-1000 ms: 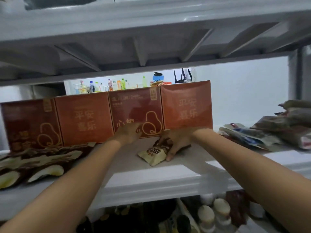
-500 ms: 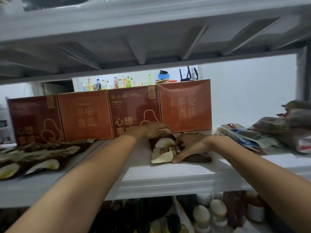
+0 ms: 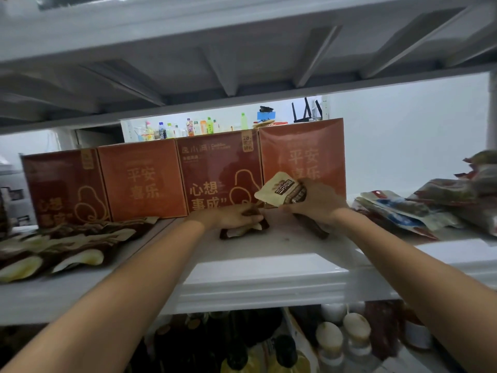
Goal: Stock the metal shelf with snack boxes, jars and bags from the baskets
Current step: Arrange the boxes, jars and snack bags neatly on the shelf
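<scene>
Right hand [image 3: 314, 203]: pinches beige snack pouch [image 3: 281, 188], raised just before red boxes [image 3: 220, 173]
Left hand [image 3: 231, 218]: curled on dark pouch [image 3: 242, 230], flat on metal shelf [image 3: 263, 267]
Risk: beige pouch, released tilted, likely flops over

- White metal shelf [image 3: 255, 275], one tier, pale glossy front lip.
- Back: four red boxes [image 3: 142, 181] upright in a row, side by side.
- Left: brown-and-cream snack bags [image 3: 67, 246] lying flat and overlapped, just in front of the boxes.
- Middle: dark snack bag [image 3: 239, 232] lying flat; second dark bag [image 3: 314, 228] near it on the right.
- Right: heap of mixed bags [image 3: 419, 211].
</scene>
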